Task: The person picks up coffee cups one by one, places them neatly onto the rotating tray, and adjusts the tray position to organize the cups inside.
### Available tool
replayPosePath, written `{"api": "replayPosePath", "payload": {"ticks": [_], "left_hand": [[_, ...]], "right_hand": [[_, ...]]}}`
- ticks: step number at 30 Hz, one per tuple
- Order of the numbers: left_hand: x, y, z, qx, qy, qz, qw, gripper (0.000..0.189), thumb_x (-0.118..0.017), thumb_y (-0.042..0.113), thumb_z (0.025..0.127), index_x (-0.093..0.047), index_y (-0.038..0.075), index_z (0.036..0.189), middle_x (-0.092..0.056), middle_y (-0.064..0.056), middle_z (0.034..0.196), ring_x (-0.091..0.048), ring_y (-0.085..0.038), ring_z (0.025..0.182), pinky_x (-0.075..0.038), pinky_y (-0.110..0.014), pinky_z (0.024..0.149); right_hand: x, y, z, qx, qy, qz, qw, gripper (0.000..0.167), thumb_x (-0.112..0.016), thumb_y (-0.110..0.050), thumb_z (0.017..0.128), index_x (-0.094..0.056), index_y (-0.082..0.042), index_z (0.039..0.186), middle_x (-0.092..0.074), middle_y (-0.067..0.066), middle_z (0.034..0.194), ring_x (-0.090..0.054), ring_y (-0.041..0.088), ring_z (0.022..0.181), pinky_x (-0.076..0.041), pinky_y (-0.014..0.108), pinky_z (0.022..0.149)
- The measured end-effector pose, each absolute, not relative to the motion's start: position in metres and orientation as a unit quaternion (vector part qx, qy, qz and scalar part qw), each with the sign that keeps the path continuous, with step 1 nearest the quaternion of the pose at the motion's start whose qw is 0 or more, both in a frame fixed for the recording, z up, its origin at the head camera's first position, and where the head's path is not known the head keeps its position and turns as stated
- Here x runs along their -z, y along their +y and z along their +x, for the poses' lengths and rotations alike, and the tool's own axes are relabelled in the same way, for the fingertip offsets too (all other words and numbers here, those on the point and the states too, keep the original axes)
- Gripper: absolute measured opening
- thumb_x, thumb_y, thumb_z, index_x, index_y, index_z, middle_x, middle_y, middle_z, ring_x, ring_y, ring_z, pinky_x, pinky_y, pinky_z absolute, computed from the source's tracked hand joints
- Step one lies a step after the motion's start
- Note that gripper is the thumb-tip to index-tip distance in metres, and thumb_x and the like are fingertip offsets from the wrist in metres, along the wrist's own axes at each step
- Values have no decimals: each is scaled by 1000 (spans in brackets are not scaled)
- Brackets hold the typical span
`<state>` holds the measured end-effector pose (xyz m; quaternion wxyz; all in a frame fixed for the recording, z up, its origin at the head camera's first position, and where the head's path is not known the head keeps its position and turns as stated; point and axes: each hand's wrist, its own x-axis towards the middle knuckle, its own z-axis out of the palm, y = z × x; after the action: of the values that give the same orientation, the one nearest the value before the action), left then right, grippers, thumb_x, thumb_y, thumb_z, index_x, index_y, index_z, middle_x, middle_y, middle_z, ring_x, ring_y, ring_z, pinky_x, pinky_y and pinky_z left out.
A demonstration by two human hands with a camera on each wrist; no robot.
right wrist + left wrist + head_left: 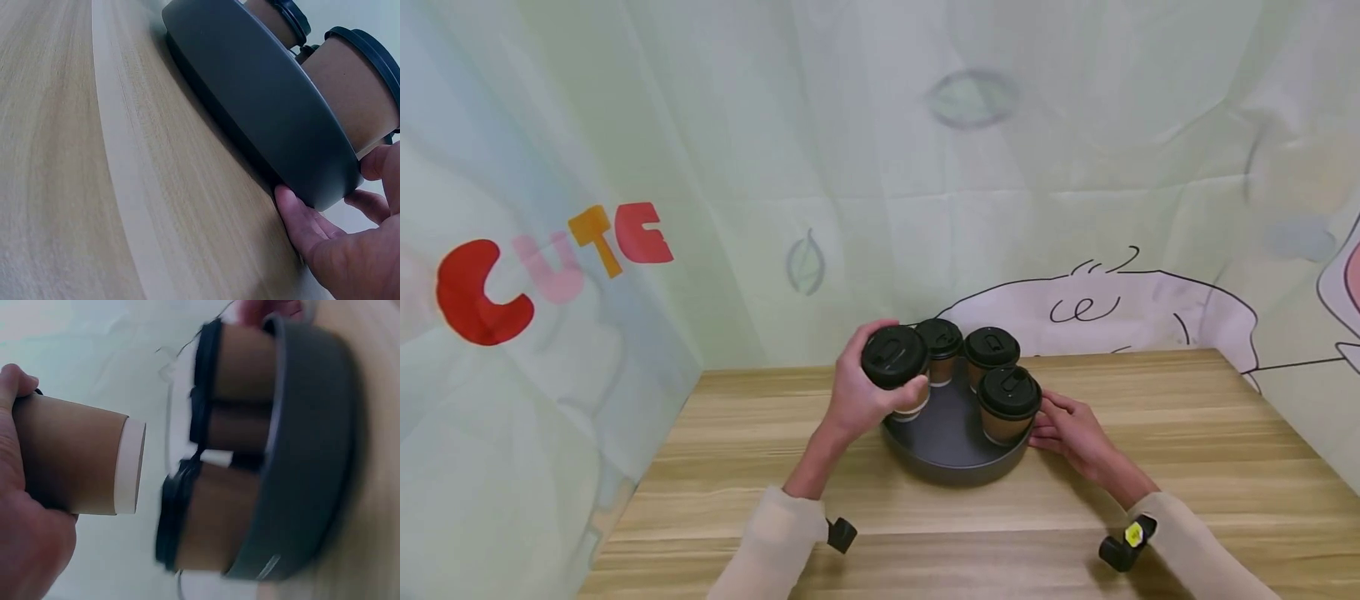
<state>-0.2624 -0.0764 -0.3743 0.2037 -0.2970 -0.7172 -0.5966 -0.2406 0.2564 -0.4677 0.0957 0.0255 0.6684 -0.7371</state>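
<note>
My left hand (867, 393) grips a paper coffee cup (895, 358) with a black lid and brown sleeve. That cup is raised over the left side of a round dark grey pan (951, 471), and its white base shows clear of the pan in the left wrist view. Inside the pan stand three similar lidded cups: one at the front right (1007, 404), one behind it (992, 348) and one at the back (942, 340). At the pan's right side my right hand (1078, 435) holds its wall, thumb at the rim and fingers low near the base.
The pan rests on a wooden table (760, 467). Close behind the table's far edge hangs a pale printed curtain (760, 167), which continues along the left side. A small black device sits on each wrist.
</note>
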Motion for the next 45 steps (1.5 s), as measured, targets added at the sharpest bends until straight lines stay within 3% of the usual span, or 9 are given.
{"api": "replayPosePath", "payload": {"ticks": [10, 22, 45], "left_hand": [[414, -37, -250, 539, -756, -334, 163, 75, -89, 31, 71, -58, 7, 135, -61, -3, 129, -59, -19, 117, -51, -39, 101], [445, -30, -245, 493, -797, -325, 127, 76, -91, 34, 72, -57, 9, 135, -58, -3, 133, -56, -18, 122, -48, -42, 106], [448, -36, -240, 452, -842, -283, 86, 88, -91, 47, 74, -51, 10, 143, -56, -2, 138, -53, -16, 126, -46, -42, 108]], "right_hand": [[467, 255, -241, 736, 671, 26, 93, 63, -43, -27, 114, -21, 9, 160, -73, 4, 92, -72, 12, 85, -61, 33, 83], [468, 256, -240, 736, 671, 28, 88, 62, -44, -28, 113, -25, 8, 160, -74, 5, 93, -72, 13, 85, -61, 34, 82], [465, 253, -239, 731, 675, 36, 96, 63, -44, -29, 113, -24, 8, 160, -74, 6, 95, -72, 13, 85, -61, 34, 83]]}}
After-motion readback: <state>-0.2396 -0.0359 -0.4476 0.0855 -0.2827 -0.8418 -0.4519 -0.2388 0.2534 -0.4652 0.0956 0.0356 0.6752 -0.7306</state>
